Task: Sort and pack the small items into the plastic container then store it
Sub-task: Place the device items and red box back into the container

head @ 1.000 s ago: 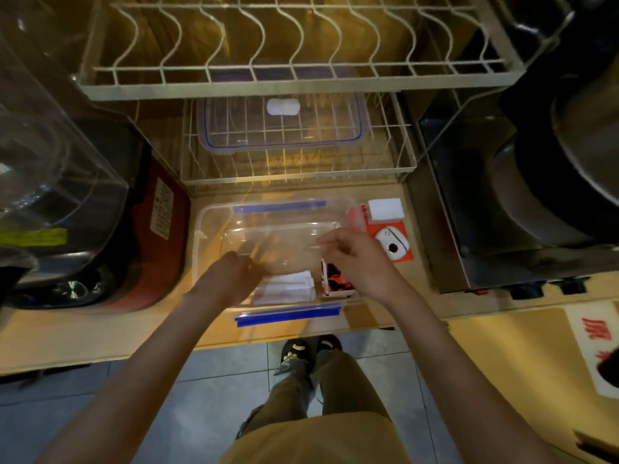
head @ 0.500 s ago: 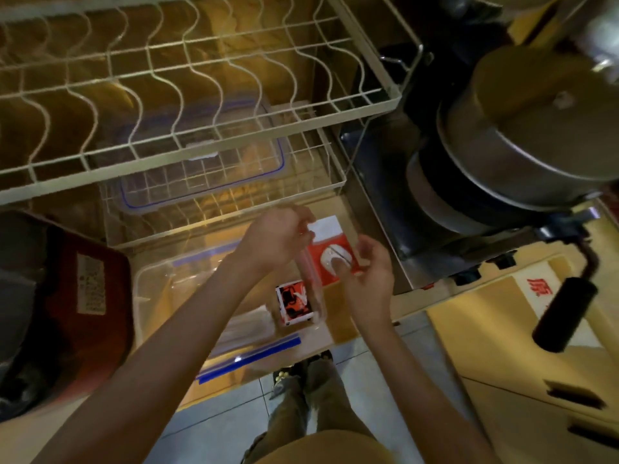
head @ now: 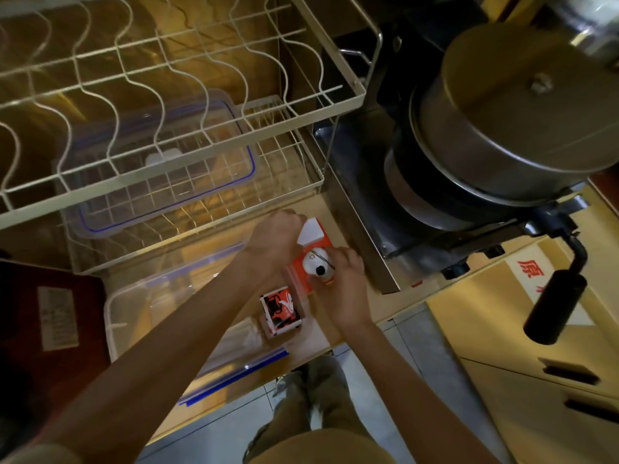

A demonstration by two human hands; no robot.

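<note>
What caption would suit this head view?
Both hands, left and right, reach the orange packet beside the clear plastic container.

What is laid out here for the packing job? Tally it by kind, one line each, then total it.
Clear plastic container with blue clips: 1
Clear plastic lid with blue seal, in the lower wire rack: 1
Small red, black and white printed box, in the container: 1
Orange package with a white round gadget: 1
Small white rectangular block: 1
Total: 5

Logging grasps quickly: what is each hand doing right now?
Left hand: fingers curled at the white card; grip unclear.
Right hand: grips the round white item.
</note>
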